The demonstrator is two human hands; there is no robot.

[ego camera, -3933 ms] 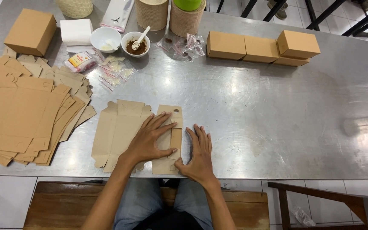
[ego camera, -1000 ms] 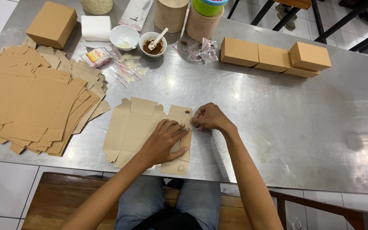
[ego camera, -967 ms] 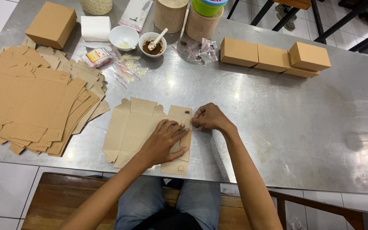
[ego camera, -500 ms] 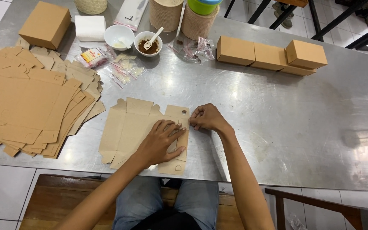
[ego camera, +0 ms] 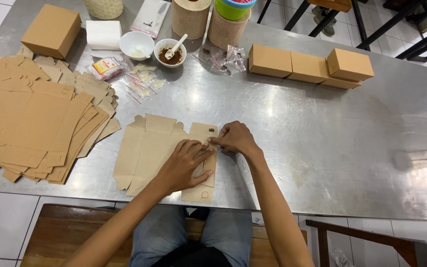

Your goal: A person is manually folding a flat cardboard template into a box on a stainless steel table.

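Cardboard blank lies under flat-open left hand, right hand pinching its edge (flat stack nearby).

A flat, unfolded brown cardboard box blank lies on the steel table near its front edge. The left hand presses flat on the blank's right part, fingers spread. The right hand pinches the folded flap at the blank's upper right edge. A stack of brown cardboard blanks sits to the left; three assembled brown cardboard boxes stand further back.
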